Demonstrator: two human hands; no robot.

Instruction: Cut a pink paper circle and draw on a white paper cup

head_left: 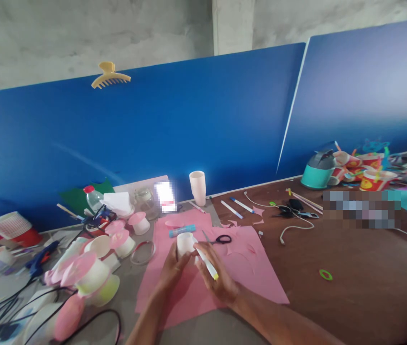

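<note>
White paper cup (185, 243) was held just above the pink paper sheet (203, 268), left hand (170, 270) wrapped around its side from below. Right hand (215, 278) was closed on a white marker (206, 262), yellow end toward the wrist, tip touching the cup's wall. Judged: marking or drawing on the cup under way; the next stroke would need the cup kept steady or turned. Scissors (219, 238) and a blue glue stick (181, 231) lay just beyond on the sheet.

cup (185, 243) on paper sheet (239, 268), scissors (221, 238) right of cup
</note>
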